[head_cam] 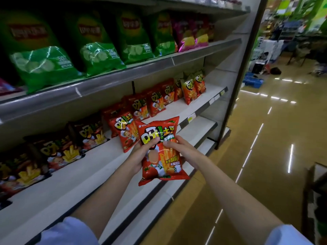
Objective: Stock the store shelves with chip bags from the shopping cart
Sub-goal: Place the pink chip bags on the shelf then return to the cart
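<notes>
I hold one red chip bag [161,156] upright in front of the middle shelf [88,167]. My left hand [143,154] grips its left side with the thumb across the front. My right hand [180,149] holds its right side, fingers curled behind and thumb on the front. Just behind it a matching red bag [123,133] stands at the head of a row of red bags [159,101] running along the shelf to the right. The shopping cart's corner [316,191] shows at the right edge.
Dark brown chip bags [58,149] fill the middle shelf's left part. Green bags [92,43] and pink bags [191,36] line the shelf above. A lower shelf [198,128] juts out below. The glossy aisle floor [265,147] stretches right, with a blue crate [252,81] farther back.
</notes>
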`<action>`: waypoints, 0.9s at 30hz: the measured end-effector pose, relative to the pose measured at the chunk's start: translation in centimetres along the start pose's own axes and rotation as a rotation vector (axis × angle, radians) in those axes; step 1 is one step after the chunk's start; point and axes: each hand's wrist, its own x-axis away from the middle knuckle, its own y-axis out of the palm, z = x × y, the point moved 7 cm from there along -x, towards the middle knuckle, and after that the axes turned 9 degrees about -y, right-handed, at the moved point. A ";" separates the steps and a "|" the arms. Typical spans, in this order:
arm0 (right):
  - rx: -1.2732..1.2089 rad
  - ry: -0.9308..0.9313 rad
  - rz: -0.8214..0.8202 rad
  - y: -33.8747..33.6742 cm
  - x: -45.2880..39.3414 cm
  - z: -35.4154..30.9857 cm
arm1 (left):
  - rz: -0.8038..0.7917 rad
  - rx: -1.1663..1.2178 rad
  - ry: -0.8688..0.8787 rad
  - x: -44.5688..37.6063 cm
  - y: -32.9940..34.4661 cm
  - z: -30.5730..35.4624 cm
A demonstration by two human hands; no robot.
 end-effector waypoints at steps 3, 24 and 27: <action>0.030 -0.013 -0.051 -0.8 -3.1 0.6 | 0.072 -0.006 0.021 -3.1 -1.0 0.3; 0.117 -0.022 -0.262 -6.6 -32.7 2.8 | 1.011 -0.149 0.296 -16.7 -15.7 6.4; 0.132 -0.030 -0.262 -7.4 -35.4 3.0 | 1.221 -0.311 0.286 -16.2 -18.6 5.7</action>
